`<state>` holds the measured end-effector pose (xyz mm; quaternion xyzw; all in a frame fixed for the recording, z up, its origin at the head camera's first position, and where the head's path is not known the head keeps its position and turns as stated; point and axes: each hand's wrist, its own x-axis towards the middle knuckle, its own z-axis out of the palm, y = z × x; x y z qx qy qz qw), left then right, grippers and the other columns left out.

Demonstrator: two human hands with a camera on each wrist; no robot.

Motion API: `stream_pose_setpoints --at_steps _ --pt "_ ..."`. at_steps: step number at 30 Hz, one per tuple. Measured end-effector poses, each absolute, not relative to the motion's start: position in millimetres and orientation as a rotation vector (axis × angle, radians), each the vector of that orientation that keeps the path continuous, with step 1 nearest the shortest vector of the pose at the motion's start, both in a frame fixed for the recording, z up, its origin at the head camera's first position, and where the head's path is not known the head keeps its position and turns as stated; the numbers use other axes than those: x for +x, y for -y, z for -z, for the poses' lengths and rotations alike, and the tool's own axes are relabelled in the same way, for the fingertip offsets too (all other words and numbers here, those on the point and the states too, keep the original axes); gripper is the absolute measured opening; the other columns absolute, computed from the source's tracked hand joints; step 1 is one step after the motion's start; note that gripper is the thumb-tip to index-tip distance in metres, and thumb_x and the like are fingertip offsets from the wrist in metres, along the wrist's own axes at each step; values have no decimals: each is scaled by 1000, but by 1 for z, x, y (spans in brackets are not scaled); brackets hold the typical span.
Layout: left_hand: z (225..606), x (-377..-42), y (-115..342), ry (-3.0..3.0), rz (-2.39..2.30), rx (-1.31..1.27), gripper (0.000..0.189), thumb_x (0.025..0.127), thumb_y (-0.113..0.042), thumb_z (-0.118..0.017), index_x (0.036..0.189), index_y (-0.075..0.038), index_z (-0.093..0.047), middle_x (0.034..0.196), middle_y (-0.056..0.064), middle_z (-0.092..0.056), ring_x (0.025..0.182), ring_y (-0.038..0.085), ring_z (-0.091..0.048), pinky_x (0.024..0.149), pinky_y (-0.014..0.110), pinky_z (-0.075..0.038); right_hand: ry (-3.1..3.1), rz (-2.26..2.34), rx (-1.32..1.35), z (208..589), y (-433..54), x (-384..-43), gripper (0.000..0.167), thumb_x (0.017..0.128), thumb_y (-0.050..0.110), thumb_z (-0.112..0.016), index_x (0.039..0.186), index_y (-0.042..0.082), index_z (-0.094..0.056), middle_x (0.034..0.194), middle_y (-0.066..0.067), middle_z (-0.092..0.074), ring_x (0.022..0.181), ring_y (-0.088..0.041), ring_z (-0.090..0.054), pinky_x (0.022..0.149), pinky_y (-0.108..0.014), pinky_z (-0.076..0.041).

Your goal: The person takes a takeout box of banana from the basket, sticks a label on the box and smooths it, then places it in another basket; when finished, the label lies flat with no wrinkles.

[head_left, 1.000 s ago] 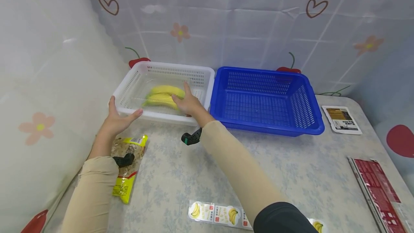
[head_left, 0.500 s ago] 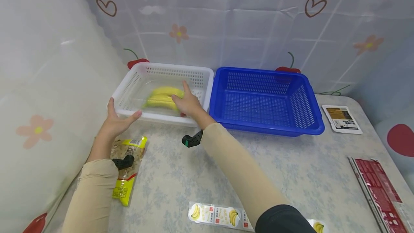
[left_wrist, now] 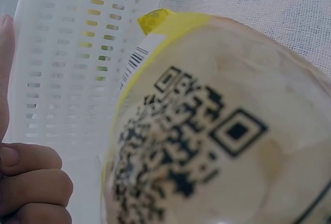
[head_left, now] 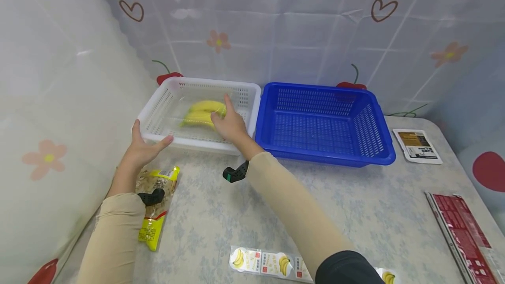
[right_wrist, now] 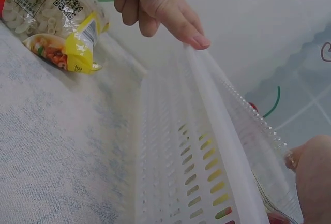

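There are one white basket (head_left: 197,143), one blue basket (head_left: 311,130), one banana bunch (head_left: 200,118), one yellow-ended bag (head_left: 160,207) and one white-edged packet (head_left: 417,146).

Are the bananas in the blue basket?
No, the head view shows the bananas in the white basket, beside the blue basket.

Pale, blue-mottled desk (head_left: 205,214) carrying a blue basket (head_left: 315,156); left of the basket, a white basket (head_left: 197,143); right, a flat white packet (head_left: 417,146); front-left, a yellow-ended bag (head_left: 166,189); front, a banana-printed strip (head_left: 272,263); front-right, red packaging (head_left: 457,231).
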<state>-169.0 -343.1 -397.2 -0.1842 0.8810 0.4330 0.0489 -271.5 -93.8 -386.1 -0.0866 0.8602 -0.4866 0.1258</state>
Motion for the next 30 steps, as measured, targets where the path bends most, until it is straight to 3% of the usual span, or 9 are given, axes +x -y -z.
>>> stream_pose_setpoints --at_steps 2,4,7,10,13,18,26,29,30 --pt "398 -169 343 -2682 -1322 -565 127 83 -67 -65 149 -31 37 164 25 9 148 54 -8 114 71 -17 -2512 1423 -254 385 93 -270 76 100 45 -50 159 41 -1 128 -13 -61 44 -12 -37 42 -28 -39" --pt "398 -169 342 -2679 -1313 -576 128 82 -68 -65 148 -32 37 164 24 10 148 54 -8 114 71 -18 -2509 1434 -261 382 91 -269 76 100 46 -50 159 42 -1 130 -12 -60 45 -12 -35 43 -28 -39" --pt "398 -169 342 -2673 -1301 -585 128 81 -69 -65 148 -33 38 164 24 11 147 55 -8 113 72 -18 -2490 1478 -283 378 89 -267 77 100 47 -50 158 44 -1 99 -11 -65 44 -12 -34 41 -27 -36" --pt "397 -167 341 -2673 -1311 -573 128 82 -68 -66 148 -33 38 164 25 8 147 55 -9 113 72 -18 -2463 1529 -300 370 85 -266 77 99 47 -51 157 47 1 65 -4 -51 42 -12 -36 38 -26 -35" --pt "397 -167 341 -2682 -1331 -550 127 83 -66 -66 148 -32 38 164 26 6 147 55 -9 113 72 -18 -2444 1564 -304 361 81 -263 77 99 47 -52 155 51 1 56 1 -43 42 -13 -40 39 -27 -36" --pt "399 -168 344 -2709 -1301 -557 127 83 -67 -66 149 -31 36 164 27 5 147 56 -10 113 72 -18 -2437 1581 -301 346 73 -257 77 98 47 -54 153 54 -2 60 -2 -48 45 -17 -47 43 -29 -43" --pt "399 -167 346 -2722 -1244 -574 128 83 -68 -64 149 -28 37 163 29 9 146 58 -8 111 74 -18 -2431 1616 -336 327 55 -248 76 98 48 -57 153 55 -5 89 -11 -66 52 -20 -54 54 -36 -53" --pt "396 -167 344 -2726 -1216 -575 127 83 -69 -63 149 -27 37 163 28 12 145 59 -7 111 74 -18 -2408 1654 -353 322 46 -245 75 97 49 -57 152 57 -7 112 -8 -65 53 -22 -55 54 -34 -53" --pt "395 -167 344 -2727 -1205 -577 127 83 -70 -63 149 -26 37 163 28 12 145 59 -7 110 75 -18 -2400 1667 -361 320 42 -243 74 97 49 -58 151 58 -8 107 -8 -65 52 -22 -54 54 -34 -53"
